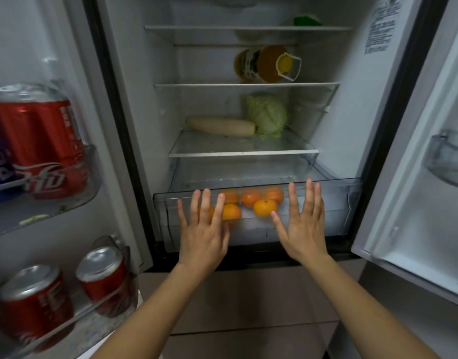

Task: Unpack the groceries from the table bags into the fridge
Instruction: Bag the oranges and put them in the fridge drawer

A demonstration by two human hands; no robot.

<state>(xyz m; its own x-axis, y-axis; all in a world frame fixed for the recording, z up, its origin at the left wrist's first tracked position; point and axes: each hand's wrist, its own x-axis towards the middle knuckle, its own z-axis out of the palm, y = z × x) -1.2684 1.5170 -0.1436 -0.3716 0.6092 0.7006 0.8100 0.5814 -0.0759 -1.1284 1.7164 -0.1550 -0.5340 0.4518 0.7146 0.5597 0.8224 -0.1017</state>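
Both hands, left (203, 230) and right (304, 224), flat, fingers straight, arms outstretched

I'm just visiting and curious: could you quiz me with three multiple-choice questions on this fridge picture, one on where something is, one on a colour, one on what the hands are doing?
1. Where are the oranges?
A) top shelf
B) clear bottom drawer
C) door rack

2. What colour are the two lowest cans?
A) green
B) yellow
C) red

3. How are the left hand and right hand?
A) open, fingers straight
B) fists
C) gripping a bottle

Answers:
1 B, they show through the drawer's clear front.
2 C, both bodies are red with silver tops.
3 A, both are spread flat at the drawer front, holding nothing.
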